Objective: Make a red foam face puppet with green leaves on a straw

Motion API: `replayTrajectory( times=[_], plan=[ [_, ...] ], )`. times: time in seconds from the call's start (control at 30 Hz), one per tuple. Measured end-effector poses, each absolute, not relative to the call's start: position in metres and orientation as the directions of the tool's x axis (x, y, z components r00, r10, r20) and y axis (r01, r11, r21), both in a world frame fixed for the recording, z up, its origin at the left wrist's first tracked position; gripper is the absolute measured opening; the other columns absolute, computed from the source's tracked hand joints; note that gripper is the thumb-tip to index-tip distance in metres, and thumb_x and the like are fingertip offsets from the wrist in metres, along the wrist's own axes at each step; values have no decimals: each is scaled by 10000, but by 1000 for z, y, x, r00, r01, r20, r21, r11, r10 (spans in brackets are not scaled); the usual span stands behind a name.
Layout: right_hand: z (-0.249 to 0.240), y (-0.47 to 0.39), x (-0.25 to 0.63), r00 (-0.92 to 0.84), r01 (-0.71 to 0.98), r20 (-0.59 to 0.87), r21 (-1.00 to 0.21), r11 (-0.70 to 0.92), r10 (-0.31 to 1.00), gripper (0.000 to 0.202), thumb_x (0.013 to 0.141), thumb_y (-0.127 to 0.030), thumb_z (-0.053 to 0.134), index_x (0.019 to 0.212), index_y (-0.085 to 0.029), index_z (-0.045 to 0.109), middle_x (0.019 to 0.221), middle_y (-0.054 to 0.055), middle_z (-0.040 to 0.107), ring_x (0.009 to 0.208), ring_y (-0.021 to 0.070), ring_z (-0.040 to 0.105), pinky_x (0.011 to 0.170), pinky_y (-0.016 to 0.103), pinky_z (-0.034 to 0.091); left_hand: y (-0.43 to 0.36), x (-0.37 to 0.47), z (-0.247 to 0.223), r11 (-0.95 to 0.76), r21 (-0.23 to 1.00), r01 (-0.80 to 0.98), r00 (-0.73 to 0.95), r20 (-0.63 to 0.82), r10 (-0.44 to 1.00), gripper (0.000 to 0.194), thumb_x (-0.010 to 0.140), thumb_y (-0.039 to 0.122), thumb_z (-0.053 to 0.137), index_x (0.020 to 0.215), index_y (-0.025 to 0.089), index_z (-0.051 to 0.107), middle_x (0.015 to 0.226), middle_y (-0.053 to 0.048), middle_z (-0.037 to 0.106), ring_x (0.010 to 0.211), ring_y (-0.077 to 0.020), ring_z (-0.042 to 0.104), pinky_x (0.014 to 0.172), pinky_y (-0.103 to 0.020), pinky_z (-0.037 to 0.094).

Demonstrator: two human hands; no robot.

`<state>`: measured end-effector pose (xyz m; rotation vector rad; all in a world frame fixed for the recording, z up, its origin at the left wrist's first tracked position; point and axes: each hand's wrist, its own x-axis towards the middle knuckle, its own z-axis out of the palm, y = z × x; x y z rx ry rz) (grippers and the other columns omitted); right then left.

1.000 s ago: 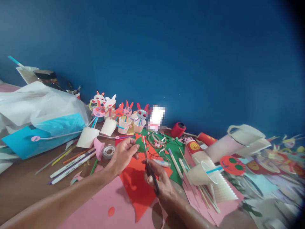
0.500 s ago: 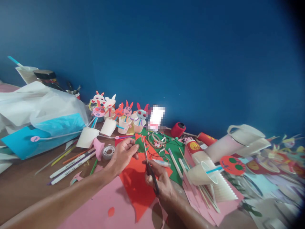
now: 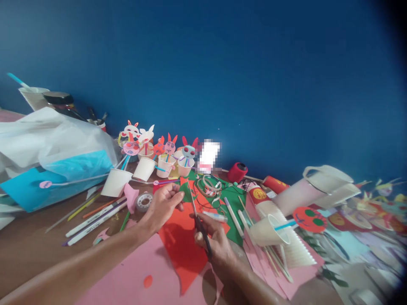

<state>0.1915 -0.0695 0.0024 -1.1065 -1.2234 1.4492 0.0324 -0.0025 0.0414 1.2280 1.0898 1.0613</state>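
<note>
Jutting forward, scissors (image 3: pixel 199 223) sit in right-hand fingers (image 3: pixel 212 223).

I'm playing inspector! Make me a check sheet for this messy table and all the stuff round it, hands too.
Surface: brown table, partly covered by pink paper and a green sheet.
Main things: scissors; red paper below; small green piece near the scissors' blades.
Clutter: cups, some nearby bearing paper animals; tape; markers.
Left hand: fingers curled beside the green piece; grip unclear.
Right hand: holds the scissors.
Cables: thin loops beyond the scissors; whether they are cables is unclear.
Surroundings: blue wall behind; jug to the right; far right blurred.
</note>
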Motion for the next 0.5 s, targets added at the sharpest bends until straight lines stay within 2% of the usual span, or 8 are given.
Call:
replayTrajectory(
  times=[0.17,0.5],
  plan=[
    [2,-69,192,-175,-97,-80,-990,-98,981,420,613,-147,594,1033,-148,587,562,-50,469,473,61,357,444,179,273,-3,32,43,62,998,-23,164,-58,985,115,758,248,524,712,166,459,480,73,521,451,-82,543,535,-206,419],
    [-6,-68,193,-183,-75,-74,-993,-89,980,411,660,-284,636,1044,-150,576,552,-55,413,437,48,312,400,170,248,-2,32,40,56,998,-9,144,-54,988,113,746,257,533,710,167,476,500,67,541,451,-86,552,511,-205,391]
  ],
)
